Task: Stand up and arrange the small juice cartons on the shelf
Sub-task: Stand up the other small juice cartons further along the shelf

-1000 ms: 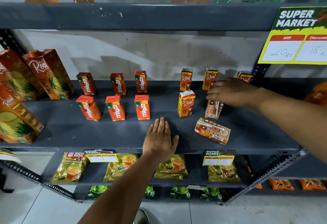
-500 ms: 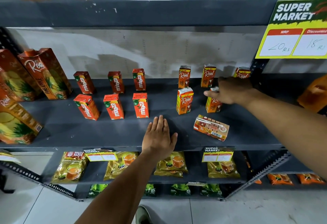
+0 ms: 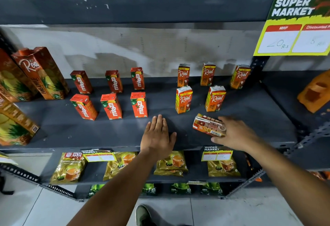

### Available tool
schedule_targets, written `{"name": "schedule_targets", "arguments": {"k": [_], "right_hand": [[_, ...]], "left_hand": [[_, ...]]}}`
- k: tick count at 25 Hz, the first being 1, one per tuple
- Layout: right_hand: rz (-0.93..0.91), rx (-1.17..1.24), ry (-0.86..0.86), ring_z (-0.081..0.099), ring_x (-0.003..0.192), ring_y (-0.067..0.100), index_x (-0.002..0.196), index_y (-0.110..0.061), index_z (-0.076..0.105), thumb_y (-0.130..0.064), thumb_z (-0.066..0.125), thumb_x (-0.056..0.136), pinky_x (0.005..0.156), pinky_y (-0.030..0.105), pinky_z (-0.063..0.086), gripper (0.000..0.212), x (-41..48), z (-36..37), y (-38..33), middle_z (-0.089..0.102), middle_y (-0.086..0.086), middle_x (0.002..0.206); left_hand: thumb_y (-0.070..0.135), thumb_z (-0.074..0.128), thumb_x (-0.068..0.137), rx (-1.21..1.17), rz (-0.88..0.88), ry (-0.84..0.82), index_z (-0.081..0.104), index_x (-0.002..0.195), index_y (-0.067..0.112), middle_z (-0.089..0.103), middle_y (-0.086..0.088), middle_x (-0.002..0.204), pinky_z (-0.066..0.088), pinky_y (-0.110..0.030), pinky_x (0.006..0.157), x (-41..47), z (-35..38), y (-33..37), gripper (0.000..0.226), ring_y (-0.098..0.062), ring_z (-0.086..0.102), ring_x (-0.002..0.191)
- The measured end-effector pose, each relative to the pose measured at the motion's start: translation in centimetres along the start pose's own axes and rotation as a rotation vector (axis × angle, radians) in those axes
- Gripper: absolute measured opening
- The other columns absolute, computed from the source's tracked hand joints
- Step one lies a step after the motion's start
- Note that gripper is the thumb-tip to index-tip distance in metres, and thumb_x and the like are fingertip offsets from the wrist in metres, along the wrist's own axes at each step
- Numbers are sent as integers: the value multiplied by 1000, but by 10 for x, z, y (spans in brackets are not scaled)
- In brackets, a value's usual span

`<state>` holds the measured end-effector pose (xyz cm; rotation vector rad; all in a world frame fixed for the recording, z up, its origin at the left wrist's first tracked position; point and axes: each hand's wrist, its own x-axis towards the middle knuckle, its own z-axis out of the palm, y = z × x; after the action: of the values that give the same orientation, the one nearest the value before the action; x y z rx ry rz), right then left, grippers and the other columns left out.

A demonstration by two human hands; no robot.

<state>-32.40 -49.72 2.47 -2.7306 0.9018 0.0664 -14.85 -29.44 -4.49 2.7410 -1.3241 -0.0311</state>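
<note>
Several small red Maaza cartons (image 3: 139,104) stand in two rows on the grey shelf (image 3: 107,132). To their right stand small orange Real cartons: three at the back (image 3: 208,74) and two in front (image 3: 215,99). One more Real carton (image 3: 207,126) lies on its side near the shelf's front edge. My right hand (image 3: 234,134) is on its right end, fingers above it and thumb below. My left hand (image 3: 157,136) rests flat on the shelf front, fingers apart, holding nothing.
Large Real pineapple cartons (image 3: 41,73) stand at the shelf's left end. A yellow price sign (image 3: 294,25) hangs at the upper right. Tea pouches (image 3: 171,163) fill the shelf below. Bottles stand on the shelf above. An orange pack (image 3: 316,93) sits at the far right.
My right hand left the carton it set upright in the front row and came down to the lying carton near the edge. My left hand stayed put.
</note>
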Motion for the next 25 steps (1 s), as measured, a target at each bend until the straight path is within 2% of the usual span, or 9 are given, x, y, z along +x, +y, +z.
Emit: {"name": "schedule_targets", "arguments": {"k": [3, 6, 10, 12, 16, 19, 25], "right_hand": [[18, 104, 23, 60, 86, 17, 102, -26, 59, -49, 77, 68, 67, 32, 49, 44, 0, 4, 9, 68, -2, 102], [52, 176, 54, 61, 81, 14, 95, -33, 62, -43, 81, 63, 67, 34, 51, 38, -3, -10, 25, 69, -7, 95], [22, 26, 155, 61, 92, 24, 105, -32, 62, -34, 82, 61, 73, 37, 50, 49, 2, -58, 60, 62, -2, 107], [-15, -126, 168, 58, 99, 26, 105, -36, 60, -32, 78, 66, 74, 37, 48, 44, 12, -85, 72, 60, -1, 113], [-62, -440, 194, 49, 113, 28, 115, -39, 57, -35, 67, 76, 87, 41, 45, 41, 34, -115, 77, 56, -6, 127], [-130, -486, 185, 48, 116, 27, 122, -38, 56, -33, 69, 76, 91, 40, 44, 48, 45, -123, 76, 56, -8, 131], [-203, -483, 184, 50, 113, 28, 120, -35, 60, -31, 76, 71, 88, 42, 47, 52, 52, -122, 75, 61, -6, 128]], "left_hand": [[56, 11, 95, 5, -3, -2, 8, 150, 4, 2, -13, 162, -4, -37, 116, -1, -1, 1, 76, -26, -3, 148], [56, 12, 95, 6, -4, 0, 8, 150, 4, 2, -13, 162, -4, -37, 116, -1, -1, 0, 75, -26, -3, 148], [56, 11, 95, 5, -5, 7, 7, 151, 5, 2, -12, 162, -5, -37, 115, 0, 0, 1, 75, -25, -4, 148], [56, 11, 95, 11, -6, 12, 8, 151, 5, 2, -13, 162, -4, -37, 116, 0, 1, 1, 75, -26, -3, 148], [56, 9, 94, 19, -8, 11, 8, 150, 5, 3, -13, 162, -2, -38, 116, 0, 1, 1, 76, -26, -2, 148], [56, 12, 95, 12, -13, 25, 10, 150, 4, 6, -14, 161, -1, -38, 116, -1, 0, 2, 76, -27, 0, 148], [56, 12, 95, 6, -15, 28, 10, 150, 4, 6, -14, 161, -1, -39, 117, -1, 0, 2, 76, -27, 1, 148]]}}
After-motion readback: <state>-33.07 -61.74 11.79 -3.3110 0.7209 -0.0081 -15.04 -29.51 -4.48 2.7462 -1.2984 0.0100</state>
